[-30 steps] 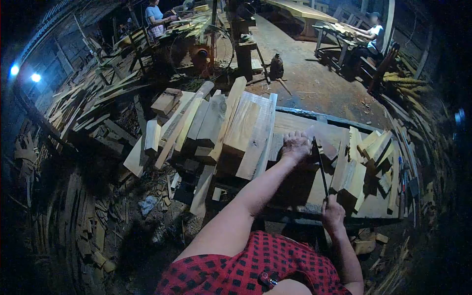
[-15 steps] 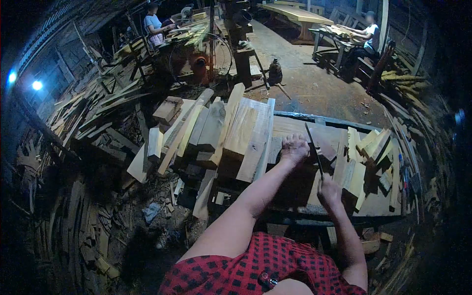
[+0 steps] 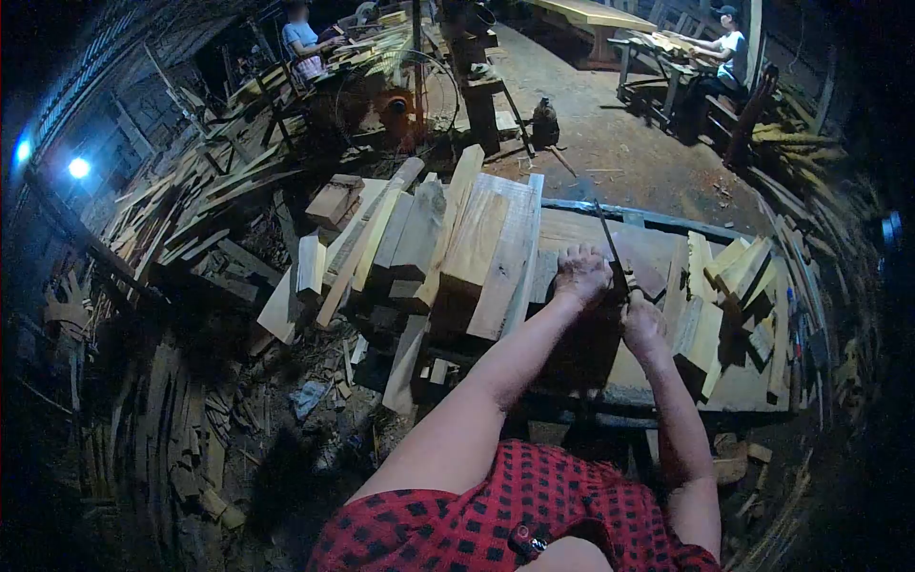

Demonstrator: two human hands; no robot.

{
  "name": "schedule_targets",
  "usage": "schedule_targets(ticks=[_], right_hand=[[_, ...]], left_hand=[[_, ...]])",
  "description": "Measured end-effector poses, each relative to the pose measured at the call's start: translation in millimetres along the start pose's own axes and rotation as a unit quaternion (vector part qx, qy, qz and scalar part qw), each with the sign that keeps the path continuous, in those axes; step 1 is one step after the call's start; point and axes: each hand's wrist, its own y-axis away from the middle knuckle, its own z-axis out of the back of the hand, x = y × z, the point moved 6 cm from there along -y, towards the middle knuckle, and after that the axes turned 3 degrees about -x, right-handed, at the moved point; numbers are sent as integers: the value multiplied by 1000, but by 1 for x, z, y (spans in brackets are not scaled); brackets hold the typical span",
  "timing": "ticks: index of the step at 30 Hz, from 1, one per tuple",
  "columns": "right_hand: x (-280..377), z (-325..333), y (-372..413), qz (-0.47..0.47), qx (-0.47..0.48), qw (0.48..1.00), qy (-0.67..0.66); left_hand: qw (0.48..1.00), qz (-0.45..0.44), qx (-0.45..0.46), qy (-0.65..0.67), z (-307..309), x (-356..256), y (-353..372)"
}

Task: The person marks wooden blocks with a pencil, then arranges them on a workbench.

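Observation:
My right hand (image 3: 644, 326) is closed round the near end of a long, narrow, dark-bladed tool (image 3: 607, 232). Its blade points away from me and slants a little left, passing close beside my left hand (image 3: 582, 275). That left hand rests low over the workbench (image 3: 620, 384) with its fingers bent down; what lies under them is hidden. Left of it, thick wooden blocks and boards (image 3: 474, 238) lie side by side. More cut pieces of wood (image 3: 699, 334) are piled just right of my right hand.
A large wire-guarded fan (image 3: 396, 105) stands beyond the boards. One person (image 3: 307, 46) works at the back left, another (image 3: 729, 57) sits at a bench at the back right. A dark bottle-shaped container (image 3: 545, 124) is on the floor. Scrap wood (image 3: 205, 419) litters the left side.
My right hand has moved slightly forward, nearer my left hand, taking the tool along. The whole view has shifted a little with my head.

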Motion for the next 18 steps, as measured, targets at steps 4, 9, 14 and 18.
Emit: schedule_targets(ticks=[4, 9, 14, 18], right_hand=[[-18, 0, 41, 0, -19, 1000, 10], [-64, -7, 125, -22, 21, 999, 22], [-27, 3, 62, -3, 20, 998, 60], [-6, -12, 2, 17, 13, 998, 62]], left_hand=[[1000, -2, -9, 4, 3, -1, -1], [1000, 2, -1, 3, 6, -2, -2], [1000, 2, 18, -13, 1, -1, -3], [999, -6, 8, -31, 1, -1, -2]])
